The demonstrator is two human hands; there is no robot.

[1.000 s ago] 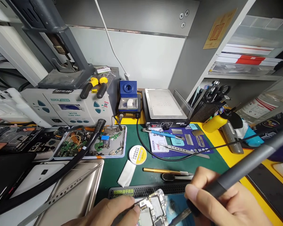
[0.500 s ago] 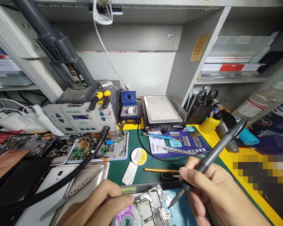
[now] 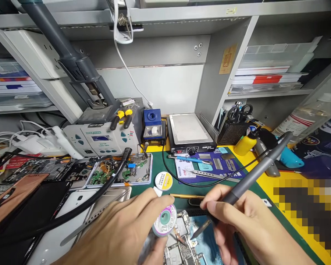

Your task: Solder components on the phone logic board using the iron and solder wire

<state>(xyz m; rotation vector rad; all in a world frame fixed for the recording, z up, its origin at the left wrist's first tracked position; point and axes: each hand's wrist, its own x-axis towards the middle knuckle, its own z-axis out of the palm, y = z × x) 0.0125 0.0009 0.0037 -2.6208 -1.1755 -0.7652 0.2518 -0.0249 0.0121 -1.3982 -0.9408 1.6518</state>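
L hand grips a wick spool between thumb and fingers, w/ a strand of braid trailing off it down onto the board. R hand is closed pen-style round the iron, tip hovering just above the blue pad, near the braid end but not touching it as far as I can tell. Board sits at the near edge of the bench, between both hands, partly cut off by frame bottom.

Doing it well, imo: keep the braid flat on the joint, put the tip on top of the braid not beside it, lift both together so braid doesn't stick. Keep L fingers back up the spool, braid gets hot. Watch the iron's cable, it loops across the bench and could drag small tools. Steady R wrist on the bench edge.

Counts:
- hands: 2
- iron: 1
- spool: 1
- board under work: 1
- round tin, white/yellow lid: 1
- parts tray: 1, contents too many to count
- hot plate: 1
- hot-air station: 1
- yellow-handled pliers: 1 pair
- yellow bottle: 1
- brass-coloured pen tool: 1
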